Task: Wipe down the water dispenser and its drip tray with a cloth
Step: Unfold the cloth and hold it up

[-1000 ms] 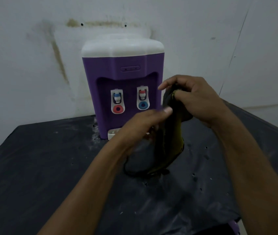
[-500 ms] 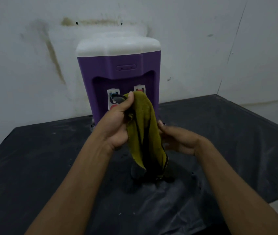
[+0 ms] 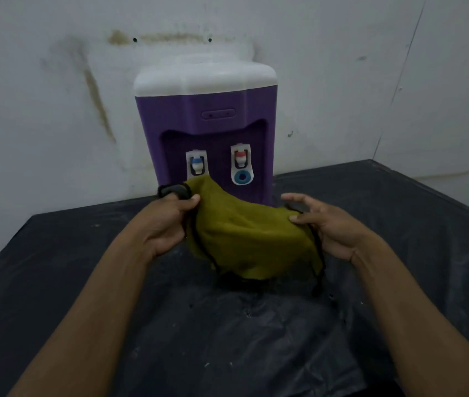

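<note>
**Cloth spread, wiping unstarted**

Head view: our left hand [image 3: 167, 222] and right hand [image 3: 330, 224], apart, each pinch an end of the olive cloth [image 3: 244, 239] before the water dispenser [image 3: 204, 124], drip tray hidden. We fear a loose edge could catch a tap [image 3: 240, 160].

- I see the left arm [image 3: 98, 296] and right arm [image 3: 408, 296], both bare right to the edge.
- The left hand [image 3: 167, 224] and right hand [image 3: 339, 227] are bare too.
</note>
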